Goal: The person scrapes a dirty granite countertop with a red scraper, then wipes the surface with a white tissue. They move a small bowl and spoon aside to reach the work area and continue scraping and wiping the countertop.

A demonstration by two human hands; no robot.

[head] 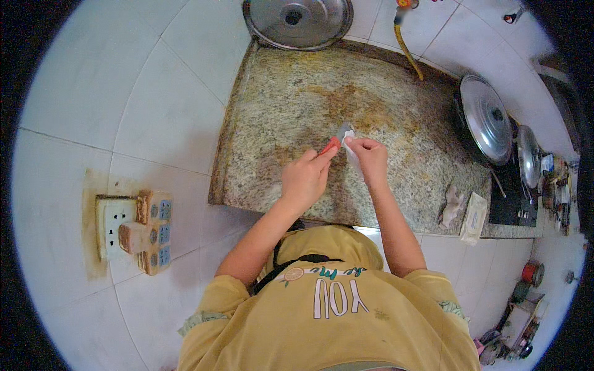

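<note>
Over the stained granite countertop (297, 106), my left hand (306, 178) is closed on the red handle of a tool (331, 144) with a short grey metal blade, pointing away and to the right. My right hand (370, 157) pinches a white tissue or thin cloth (351, 150) against the side of the blade; a loose end of it hangs below the fingers. The two hands are close together, near the middle of the counter. The blade is partly hidden by the white material, so its exact kind cannot be told.
A large metal lid (299, 23) leans at the back wall. At the right are a lidded pan (486, 118), a second lidded pan (529, 155) on a black hob (510, 204), a crumpled cloth (452, 206) and a wipes packet (474, 218). A yellow hose (408, 53) hangs behind.
</note>
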